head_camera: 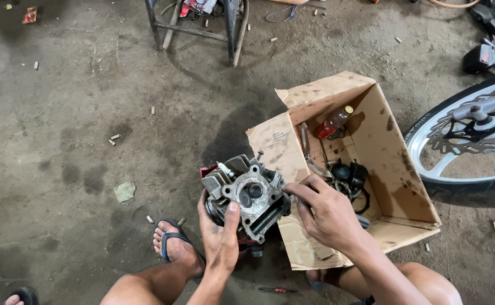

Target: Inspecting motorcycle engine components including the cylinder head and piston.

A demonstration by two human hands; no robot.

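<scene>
A grey, oily engine cylinder head with cooling fins and two round valve faces sits in front of me above the floor. My left hand grips it from below, thumb pressed on its flat face. At the part's right edge, my right hand has its fingers pinched together on something too small to tell. A red piece shows behind the head.
An open, stained cardboard box lies to the right, holding a small bottle and dark parts. A motorcycle wheel stands at far right. A metal stand is at the top. A screwdriver lies by my sandalled foot.
</scene>
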